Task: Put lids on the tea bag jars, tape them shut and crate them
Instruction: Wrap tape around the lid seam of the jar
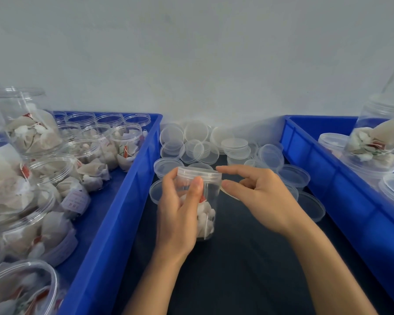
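Observation:
My left hand (180, 212) grips a clear plastic jar (208, 214) of white tea bags, upright over the dark table. A clear lid (199, 173) sits on the jar's mouth. My right hand (257, 192) hovers just right of the lid, thumb and fingers slightly curled toward it, with a thin pale strip (228, 193) at the fingertips; I cannot tell whether it is tape or whether the fingers pinch it. A heap of loose clear lids (214, 144) lies behind the jar against the wall.
A blue crate (123, 212) on the left holds several open jars of tea bags (82, 155). Another blue crate (328, 178) on the right holds lidded jars (373, 142). Dark cloth (237, 269) covers the table between them. A grey wall rises behind.

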`<state>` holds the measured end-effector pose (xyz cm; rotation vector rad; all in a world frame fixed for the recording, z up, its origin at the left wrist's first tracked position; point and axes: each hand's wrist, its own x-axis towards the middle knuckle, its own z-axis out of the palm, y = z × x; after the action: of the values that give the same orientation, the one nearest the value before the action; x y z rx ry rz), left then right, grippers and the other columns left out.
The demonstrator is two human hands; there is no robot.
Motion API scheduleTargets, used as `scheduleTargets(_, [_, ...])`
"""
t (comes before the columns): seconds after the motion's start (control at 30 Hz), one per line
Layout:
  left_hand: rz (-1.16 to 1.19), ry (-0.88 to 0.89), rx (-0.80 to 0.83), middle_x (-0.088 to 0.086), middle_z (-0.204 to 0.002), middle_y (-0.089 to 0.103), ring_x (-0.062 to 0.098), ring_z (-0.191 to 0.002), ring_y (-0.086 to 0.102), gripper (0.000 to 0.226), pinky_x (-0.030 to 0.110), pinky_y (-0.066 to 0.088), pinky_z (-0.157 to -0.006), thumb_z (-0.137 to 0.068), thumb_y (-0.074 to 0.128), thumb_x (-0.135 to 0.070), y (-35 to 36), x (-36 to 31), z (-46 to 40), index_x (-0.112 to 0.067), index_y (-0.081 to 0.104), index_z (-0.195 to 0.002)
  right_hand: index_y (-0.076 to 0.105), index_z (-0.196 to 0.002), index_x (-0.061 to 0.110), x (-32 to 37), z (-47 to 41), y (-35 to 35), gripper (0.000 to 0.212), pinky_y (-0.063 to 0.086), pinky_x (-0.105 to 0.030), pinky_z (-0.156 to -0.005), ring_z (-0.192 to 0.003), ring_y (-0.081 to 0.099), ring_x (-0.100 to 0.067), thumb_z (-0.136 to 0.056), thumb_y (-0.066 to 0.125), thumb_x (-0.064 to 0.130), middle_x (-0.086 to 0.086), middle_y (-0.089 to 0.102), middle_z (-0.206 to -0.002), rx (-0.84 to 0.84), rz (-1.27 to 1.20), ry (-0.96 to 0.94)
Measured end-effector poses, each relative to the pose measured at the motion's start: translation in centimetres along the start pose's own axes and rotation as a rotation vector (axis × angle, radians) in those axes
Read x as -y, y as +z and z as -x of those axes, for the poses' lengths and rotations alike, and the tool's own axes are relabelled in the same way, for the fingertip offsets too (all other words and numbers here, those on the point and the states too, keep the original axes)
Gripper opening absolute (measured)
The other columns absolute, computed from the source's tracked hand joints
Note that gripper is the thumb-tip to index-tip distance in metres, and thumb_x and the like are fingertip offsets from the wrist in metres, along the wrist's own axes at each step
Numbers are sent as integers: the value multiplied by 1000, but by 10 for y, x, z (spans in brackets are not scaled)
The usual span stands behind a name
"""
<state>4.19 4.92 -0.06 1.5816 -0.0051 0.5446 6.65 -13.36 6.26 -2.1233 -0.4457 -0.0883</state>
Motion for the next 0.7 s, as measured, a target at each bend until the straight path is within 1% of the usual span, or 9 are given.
scheduleTargets(0.13, [7,-2,29,-28,-122,70,-5,-112,67,59,7,49,-85,-96,59,-61,-3,3,-2,-26,53,-144,71,-116,61,-1,0,-2,24,36,-36,-58,-52,34,-11,-95,69,48,8,36,-55,2,-43,21])
scheduleTargets(0.2, [8,0,41,-27,-123,70,-5,-113,67,66,10,50,-87,-93,59,-67,-5,3,-3,-26,52,-145,71,-113,61,-1,-1,-3,24,37,-37,-59,-54,36,-11,-93,70,49,6,38,-57,3,-55,28])
scheduleTargets(0.27, [8,-2,54,-25,-123,70,-3,-114,68,72,19,52,-91,-90,58,-71,-6,4,-4,-26,52,-147,72,-111,61,-1,-1,-3,23,39,-38,-62,-57,39,-13,-92,71,50,2,41,-59,7,-65,32])
scheduleTargets(0.33, [9,-8,60,-23,-123,71,-1,-114,68,72,30,52,-96,-89,58,-73,-6,6,-4,-28,53,-146,73,-111,60,-2,-1,-3,22,39,-39,-62,-58,40,-15,-92,71,49,0,43,-60,10,-75,33])
scheduleTargets(0.4, [17,-8,64,-21,-124,71,1,-116,68,70,35,53,-99,-89,57,-73,-7,7,-5,-29,55,-143,73,-111,59,-3,-1,-2,22,38,-37,-60,-55,39,-12,-92,71,50,4,41,-57,13,-69,28])
scheduleTargets(0.47, [33,-12,73,-18,-126,72,3,-119,68,66,35,53,-101,-91,56,-72,-7,6,-5,-28,57,-140,72,-112,59,-3,-1,-1,24,37,-35,-58,-53,37,-11,-89,70,55,8,39,-55,14,-57,25])
scheduleTargets(0.6, [76,-20,97,-9,-120,74,9,-115,70,55,22,55,-92,-96,56,-66,-9,2,-5,-24,63,-130,71,-112,59,-2,0,0,35,38,-37,-57,-53,38,-12,-79,64,67,7,40,-55,19,-49,28])
scheduleTargets(0.63, [94,-28,101,-8,-119,75,10,-114,71,53,22,55,-91,-98,56,-63,-9,2,-6,-22,64,-129,70,-113,58,-2,0,1,36,38,-37,-58,-53,38,-13,-79,64,68,6,41,-55,22,-50,28])
scheduleTargets(0.7, [135,-62,117,-4,-119,75,14,-113,72,50,26,58,-92,-99,55,-56,-10,2,-6,-18,64,-129,70,-112,57,-1,0,2,35,39,-37,-58,-53,39,-12,-79,64,68,7,42,-54,20,-44,29])
